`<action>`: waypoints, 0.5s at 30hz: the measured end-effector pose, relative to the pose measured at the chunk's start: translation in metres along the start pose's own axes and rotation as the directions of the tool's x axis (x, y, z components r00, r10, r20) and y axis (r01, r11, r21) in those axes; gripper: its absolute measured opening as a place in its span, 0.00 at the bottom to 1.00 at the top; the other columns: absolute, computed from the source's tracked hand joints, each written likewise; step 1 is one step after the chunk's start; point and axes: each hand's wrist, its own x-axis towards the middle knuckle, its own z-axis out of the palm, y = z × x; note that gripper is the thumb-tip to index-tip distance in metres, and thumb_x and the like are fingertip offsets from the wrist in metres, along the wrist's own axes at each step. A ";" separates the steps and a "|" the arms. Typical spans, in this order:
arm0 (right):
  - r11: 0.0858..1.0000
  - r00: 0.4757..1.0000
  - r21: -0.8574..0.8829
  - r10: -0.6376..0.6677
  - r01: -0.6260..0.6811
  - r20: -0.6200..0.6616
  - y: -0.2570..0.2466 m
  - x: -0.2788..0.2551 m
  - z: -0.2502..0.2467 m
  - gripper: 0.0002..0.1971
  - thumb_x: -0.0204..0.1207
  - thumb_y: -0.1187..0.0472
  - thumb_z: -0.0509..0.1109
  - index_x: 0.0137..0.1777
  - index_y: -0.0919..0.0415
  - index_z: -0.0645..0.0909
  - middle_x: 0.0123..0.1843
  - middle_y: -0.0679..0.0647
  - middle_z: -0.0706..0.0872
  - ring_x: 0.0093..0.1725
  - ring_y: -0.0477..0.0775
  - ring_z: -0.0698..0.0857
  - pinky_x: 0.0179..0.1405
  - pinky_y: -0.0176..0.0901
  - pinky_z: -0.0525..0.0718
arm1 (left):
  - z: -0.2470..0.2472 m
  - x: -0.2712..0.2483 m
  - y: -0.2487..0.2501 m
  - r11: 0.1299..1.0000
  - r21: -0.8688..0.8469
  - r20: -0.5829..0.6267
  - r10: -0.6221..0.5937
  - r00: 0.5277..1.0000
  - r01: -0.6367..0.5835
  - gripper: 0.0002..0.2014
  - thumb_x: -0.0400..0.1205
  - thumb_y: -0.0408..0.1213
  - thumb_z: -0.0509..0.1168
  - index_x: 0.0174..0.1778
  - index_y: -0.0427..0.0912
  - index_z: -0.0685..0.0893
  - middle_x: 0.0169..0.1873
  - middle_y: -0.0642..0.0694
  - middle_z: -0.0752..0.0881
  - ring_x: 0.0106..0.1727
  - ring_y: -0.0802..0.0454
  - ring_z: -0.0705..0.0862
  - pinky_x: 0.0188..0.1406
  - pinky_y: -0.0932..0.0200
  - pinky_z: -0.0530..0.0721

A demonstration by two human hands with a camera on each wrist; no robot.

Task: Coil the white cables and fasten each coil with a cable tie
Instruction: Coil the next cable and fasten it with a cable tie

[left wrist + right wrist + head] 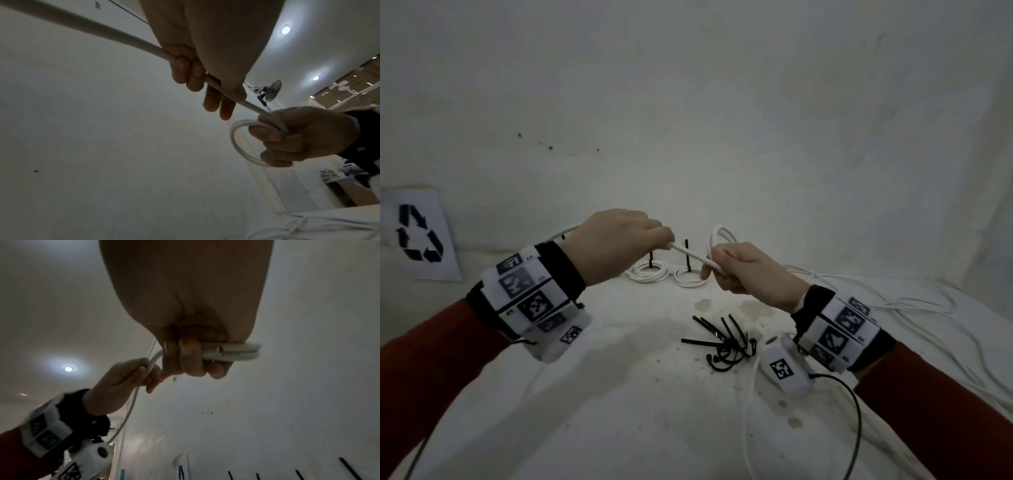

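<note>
My right hand (726,270) grips a small coil of white cable (717,238), held up above the table; the same coil (236,142) shows in the left wrist view and as stacked loops (236,352) in the right wrist view. My left hand (650,236) pinches the straight run of that cable (688,251) just left of the coil, and the rest of the cable trails back behind the left wrist. Two finished white coils (649,272) (690,277), each with a black tie standing up, lie on the table behind the hands.
A pile of loose black cable ties (726,339) lies on the white cloth (619,394) near my right wrist. Loose white cables (911,305) sprawl along the right side. A recycling-symbol sheet (417,236) leans at the far left. White wall behind.
</note>
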 end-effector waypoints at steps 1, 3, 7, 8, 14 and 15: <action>1.000 1.000 0.027 -0.008 0.008 0.002 -0.004 -0.003 0.001 0.25 0.88 0.53 0.51 0.40 0.70 0.80 0.25 0.48 0.65 0.22 0.42 0.65 0.23 0.30 0.65 | 0.000 0.001 -0.001 1.000 -0.022 -0.025 -0.007 1.000 0.007 0.15 0.83 0.46 0.53 0.44 0.44 0.83 0.31 0.49 0.84 0.30 0.47 0.82 0.22 0.59 0.75; 0.996 0.999 0.076 -0.048 0.047 0.007 -0.012 -0.007 0.003 0.28 0.88 0.49 0.51 0.32 0.65 0.78 0.22 0.48 0.63 0.21 0.45 0.62 0.21 0.31 0.62 | -0.001 0.005 0.001 0.993 -0.110 -0.077 -0.053 0.996 0.044 0.15 0.85 0.50 0.49 0.47 0.48 0.80 0.31 0.52 0.83 0.30 0.50 0.79 0.23 0.58 0.75; 0.910 0.993 0.411 -0.088 0.051 0.073 -0.016 -0.007 -0.003 0.27 0.81 0.45 0.55 0.21 0.53 0.71 0.16 0.45 0.60 0.18 0.46 0.55 0.22 0.41 0.52 | 0.000 0.014 -0.001 0.927 -0.341 -0.119 -0.205 0.972 0.154 0.09 0.83 0.49 0.50 0.50 0.55 0.75 0.32 0.65 0.73 0.33 0.62 0.68 0.31 0.60 0.71; 0.853 0.989 0.522 -0.102 0.031 0.107 -0.016 -0.008 -0.007 0.26 0.80 0.44 0.58 0.21 0.53 0.70 0.15 0.44 0.59 0.17 0.46 0.54 0.23 0.44 0.51 | 0.001 0.015 -0.001 0.909 -0.379 -0.129 -0.239 0.962 0.175 0.09 0.84 0.48 0.50 0.51 0.54 0.76 0.30 0.66 0.72 0.32 0.61 0.69 0.30 0.61 0.71; 0.349 0.910 0.937 -0.395 0.022 0.126 -0.009 -0.011 -0.031 0.20 0.84 0.49 0.55 0.29 0.53 0.63 0.16 0.48 0.59 0.18 0.52 0.56 0.25 0.42 0.63 | 0.032 0.013 0.014 0.796 -0.478 -0.036 -0.439 0.898 0.370 0.21 0.84 0.34 0.50 0.71 0.58 0.63 0.32 0.58 0.76 0.34 0.66 0.79 0.38 0.71 0.75; 0.256 0.905 0.965 -0.421 0.056 0.059 -0.009 -0.012 -0.035 0.20 0.84 0.51 0.53 0.29 0.54 0.64 0.17 0.49 0.60 0.18 0.52 0.57 0.25 0.42 0.63 | 0.035 0.012 0.020 0.794 -0.435 0.040 -0.453 0.890 0.424 0.23 0.84 0.34 0.49 0.71 0.63 0.57 0.34 0.53 0.79 0.34 0.61 0.79 0.37 0.62 0.78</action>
